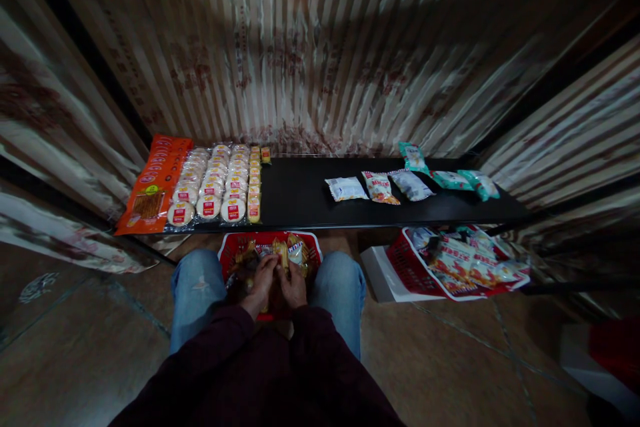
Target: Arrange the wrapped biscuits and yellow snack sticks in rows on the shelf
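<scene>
Between my knees stands a red basket [314, 245] holding several wrapped snacks, some in yellow and some in white-and-blue packs. Over it my left hand [261, 278] and my right hand [293, 284] are close together, fingers bent inward. They pinch a small yellow wrapped snack [281, 255], its lower end partly covered by my fingers. A white-and-blue snack bag [296, 253] lies in the basket just beyond my right hand.
A black shelf [295, 193] spans the front. On its left lie an orange packet [156, 180], rows of round wrapped crackers [209, 205] and small yellow packs [254, 203]. White bags [347, 189] and green bags [453, 180] lie right. A second red basket [407, 267] holds snack bags.
</scene>
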Demonstrator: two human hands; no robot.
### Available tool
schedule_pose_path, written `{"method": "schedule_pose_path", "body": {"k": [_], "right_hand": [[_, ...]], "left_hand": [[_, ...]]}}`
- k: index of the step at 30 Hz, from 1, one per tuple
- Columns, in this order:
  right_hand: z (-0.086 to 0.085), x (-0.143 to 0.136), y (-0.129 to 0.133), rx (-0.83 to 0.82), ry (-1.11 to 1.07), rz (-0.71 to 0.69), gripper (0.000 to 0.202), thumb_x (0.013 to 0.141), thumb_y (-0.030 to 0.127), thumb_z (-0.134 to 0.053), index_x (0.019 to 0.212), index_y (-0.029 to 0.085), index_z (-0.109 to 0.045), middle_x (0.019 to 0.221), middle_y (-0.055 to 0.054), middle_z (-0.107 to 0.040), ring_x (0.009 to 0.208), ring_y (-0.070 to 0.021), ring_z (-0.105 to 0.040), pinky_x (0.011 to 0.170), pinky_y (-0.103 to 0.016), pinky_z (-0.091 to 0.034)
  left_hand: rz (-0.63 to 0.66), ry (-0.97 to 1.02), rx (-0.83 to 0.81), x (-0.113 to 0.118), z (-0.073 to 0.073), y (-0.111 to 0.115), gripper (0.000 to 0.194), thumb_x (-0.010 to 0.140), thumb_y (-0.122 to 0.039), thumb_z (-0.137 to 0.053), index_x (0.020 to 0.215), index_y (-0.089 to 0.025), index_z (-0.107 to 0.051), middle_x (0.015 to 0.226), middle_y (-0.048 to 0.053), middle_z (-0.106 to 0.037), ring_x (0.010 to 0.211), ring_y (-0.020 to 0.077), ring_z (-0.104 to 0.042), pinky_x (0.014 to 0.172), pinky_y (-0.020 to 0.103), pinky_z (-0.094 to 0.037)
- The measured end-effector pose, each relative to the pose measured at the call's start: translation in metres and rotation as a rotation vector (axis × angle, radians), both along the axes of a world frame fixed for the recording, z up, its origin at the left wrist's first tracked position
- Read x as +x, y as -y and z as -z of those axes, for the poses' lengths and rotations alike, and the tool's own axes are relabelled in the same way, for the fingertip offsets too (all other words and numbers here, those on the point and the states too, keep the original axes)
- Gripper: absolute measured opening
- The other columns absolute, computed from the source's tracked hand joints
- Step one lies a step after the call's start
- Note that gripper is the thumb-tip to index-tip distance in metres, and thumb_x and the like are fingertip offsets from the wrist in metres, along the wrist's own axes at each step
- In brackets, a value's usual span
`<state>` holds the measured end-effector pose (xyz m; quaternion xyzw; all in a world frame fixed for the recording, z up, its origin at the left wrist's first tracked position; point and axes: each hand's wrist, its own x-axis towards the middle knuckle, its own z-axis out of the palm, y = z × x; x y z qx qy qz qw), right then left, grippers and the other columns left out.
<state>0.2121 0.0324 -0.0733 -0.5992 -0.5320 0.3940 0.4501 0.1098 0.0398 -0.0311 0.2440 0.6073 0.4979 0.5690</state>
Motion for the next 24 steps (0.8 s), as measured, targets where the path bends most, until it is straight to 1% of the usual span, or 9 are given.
{"method": "schedule_pose_path", "body": {"k": [3,5,8,11,14,17,20,24], "right_hand": [[0.001,0.001,-0.002,-0.03,0.006,0.064,0.046,0.076,0.053,-0.058,0.107,0.02,-0.069,0.11,-0.014,-0.067,0.111,-0.0301,-0.057,0.104,-0.045,-0.037],[0.0,0.002,-0.003,-0.058,-0.036,0.09,0.05,0.075,0.053,-0.059,0.112,0.02,-0.067,0.115,-0.013,-0.066,0.114,-0.0301,-0.056,0.105,-0.045,-0.037],[-0.004,0.003,-0.004,-0.061,-0.121,0.118,0.056,0.075,0.052,-0.06,0.122,0.021,-0.061,0.124,-0.01,-0.063,0.122,-0.0289,-0.052,0.107,-0.043,-0.036],[-0.01,0.004,-0.004,-0.033,-0.159,0.135,0.056,0.077,0.05,-0.061,0.126,0.022,-0.058,0.127,-0.008,-0.062,0.125,-0.0273,-0.051,0.108,-0.041,-0.035],[-0.016,0.004,-0.006,-0.024,-0.162,0.134,0.055,0.079,0.05,-0.059,0.125,0.021,-0.059,0.126,-0.009,-0.063,0.121,-0.0269,-0.054,0.106,-0.04,-0.037],[-0.024,0.005,-0.009,-0.019,-0.144,0.135,0.054,0.081,0.051,-0.055,0.124,0.02,-0.059,0.127,-0.01,-0.062,0.121,-0.0267,-0.054,0.105,-0.04,-0.038],[-0.034,0.006,-0.014,-0.001,-0.122,0.136,0.051,0.083,0.05,-0.051,0.125,0.021,-0.059,0.127,-0.009,-0.062,0.122,-0.0261,-0.053,0.105,-0.039,-0.037],[-0.047,0.01,-0.026,0.039,-0.083,0.126,0.051,0.084,0.048,-0.051,0.127,0.021,-0.057,0.13,-0.009,-0.06,0.12,-0.0254,-0.054,0.104,-0.039,-0.039]], "left_hand": [[0.025,-0.045,0.037,0.004,-0.008,0.0,0.011,0.072,-0.027,-0.06,0.08,-0.02,-0.064,0.097,0.006,-0.07,0.097,0.0196,-0.062,0.089,0.032,-0.046],[0.037,-0.112,0.061,0.006,-0.013,0.0,0.01,0.074,-0.023,-0.058,0.081,-0.02,-0.064,0.096,0.005,-0.07,0.095,0.019,-0.063,0.09,0.031,-0.046],[0.045,-0.213,0.079,0.008,-0.018,-0.001,0.013,0.075,-0.017,-0.055,0.084,-0.02,-0.064,0.096,0.005,-0.07,0.093,0.0184,-0.062,0.091,0.031,-0.045],[0.062,-0.27,0.094,0.008,-0.019,-0.001,0.017,0.075,-0.013,-0.054,0.087,-0.02,-0.064,0.098,0.006,-0.069,0.095,0.0187,-0.062,0.093,0.032,-0.044],[0.092,-0.316,0.129,0.008,-0.019,-0.002,0.021,0.075,-0.011,-0.053,0.091,-0.02,-0.064,0.101,0.007,-0.068,0.095,0.0188,-0.061,0.094,0.033,-0.043],[0.118,-0.339,0.18,0.01,-0.02,-0.003,0.026,0.075,-0.009,-0.051,0.095,-0.02,-0.064,0.107,0.007,-0.067,0.097,0.0181,-0.06,0.095,0.033,-0.043],[0.114,-0.353,0.219,0.013,-0.025,-0.007,0.03,0.074,-0.009,-0.052,0.098,-0.022,-0.065,0.11,0.007,-0.067,0.099,0.0181,-0.06,0.097,0.034,-0.042],[0.105,-0.387,0.281,0.015,-0.036,-0.015,0.031,0.074,-0.012,-0.053,0.1,-0.025,-0.066,0.108,0.005,-0.068,0.099,0.0189,-0.061,0.096,0.034,-0.043]]}}
